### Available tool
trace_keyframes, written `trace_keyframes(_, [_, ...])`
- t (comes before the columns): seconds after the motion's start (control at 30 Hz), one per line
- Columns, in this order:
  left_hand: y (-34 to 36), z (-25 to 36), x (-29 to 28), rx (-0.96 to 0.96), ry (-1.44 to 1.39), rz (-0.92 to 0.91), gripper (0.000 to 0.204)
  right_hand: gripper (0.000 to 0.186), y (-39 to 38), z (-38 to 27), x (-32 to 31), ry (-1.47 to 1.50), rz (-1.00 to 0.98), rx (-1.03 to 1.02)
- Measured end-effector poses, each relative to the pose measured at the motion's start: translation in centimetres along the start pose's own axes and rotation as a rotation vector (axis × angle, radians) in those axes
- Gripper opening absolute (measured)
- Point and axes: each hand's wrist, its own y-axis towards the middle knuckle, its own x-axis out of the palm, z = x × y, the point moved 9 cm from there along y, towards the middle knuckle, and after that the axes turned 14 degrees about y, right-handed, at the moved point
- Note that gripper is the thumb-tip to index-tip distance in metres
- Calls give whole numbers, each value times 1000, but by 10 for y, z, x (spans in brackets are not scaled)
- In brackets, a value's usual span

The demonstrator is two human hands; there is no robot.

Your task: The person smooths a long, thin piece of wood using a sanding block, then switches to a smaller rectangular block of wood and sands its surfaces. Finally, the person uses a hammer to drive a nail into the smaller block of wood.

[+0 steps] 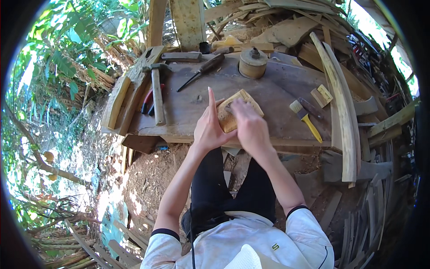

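Note:
My left hand [208, 130] holds a square, light wooden block [227, 120] at the bench's front, index finger straight along its left side, thumb under its near corner. My right hand [251, 125] lies over the block; its fingers are smeared by motion, with a dark shape beneath them that I cannot make out. On the wooden bench [179, 127], a hammer [158, 98] and red-handled pliers [147, 101] lie left, and a long thin tool [199, 72] farther back. A yellow-handled brush [309, 125] lies right, beside a dark piece and a small block [321, 95].
A round wooden cylinder [252, 67] stands at the back. Long planks line the left [115, 103] and right [338, 107] sides of the bench. Piled offcuts [282, 31] and posts [188, 27] are behind it; wood scraps lie on the ground and plants grow at left.

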Motion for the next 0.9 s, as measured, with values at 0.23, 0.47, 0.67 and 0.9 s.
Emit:
trace_keyframes(0.23, [0, -3, 0, -47, -13, -15, 151, 39, -4, -17, 3, 65, -89, -51])
trace_keyframes(0.47, [0, 0, 0, -10, -8, -18, 153, 45, -26, -19, 3, -41, -51, -115])
trace_keyframes(0.67, [0, 2, 3, -13, 13, -20, 153, 41, -37, -5, -15, -52, 40, -121])
trace_keyframes(0.9, [3, 9, 1, 24, 76, -85, 152, 42, -40, 4, -20, -38, 98, -105])
